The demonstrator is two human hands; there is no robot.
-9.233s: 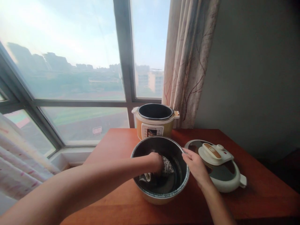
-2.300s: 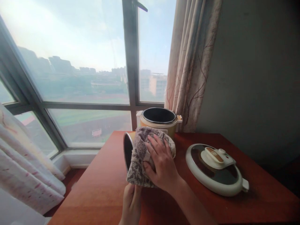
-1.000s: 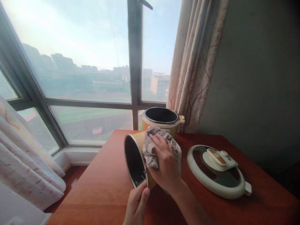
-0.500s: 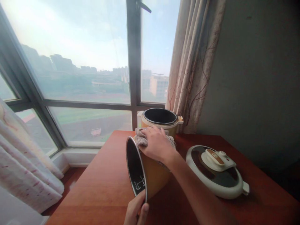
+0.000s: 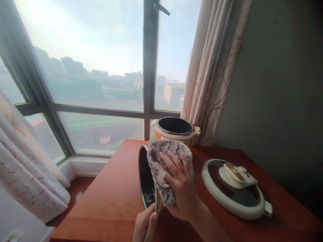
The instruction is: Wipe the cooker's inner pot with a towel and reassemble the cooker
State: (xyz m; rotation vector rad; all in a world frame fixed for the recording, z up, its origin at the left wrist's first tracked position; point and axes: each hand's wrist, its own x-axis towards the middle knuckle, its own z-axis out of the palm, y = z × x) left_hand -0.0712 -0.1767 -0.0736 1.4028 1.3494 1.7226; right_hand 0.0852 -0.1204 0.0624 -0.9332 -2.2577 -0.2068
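Grey fuzzy cloth (image 5: 166, 158) pressed flat by your right hand (image 5: 180, 185), fingers spread, on tipped inner pot (image 5: 146, 178) | your left hand (image 5: 146, 225) pinches its rim | lid (image 5: 236, 188) lies just beside.

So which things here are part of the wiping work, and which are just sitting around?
In use:
- round yellow metal inner pot with dark lining, tipped on its side
- fuzzy grey cloth pressed on the pot's outside
- right hand on the cloth
- left hand at the pot's lower rim

Lying about:
- yellow cooker body
- white round cooker lid
- red-brown wooden table
- patterned curtain
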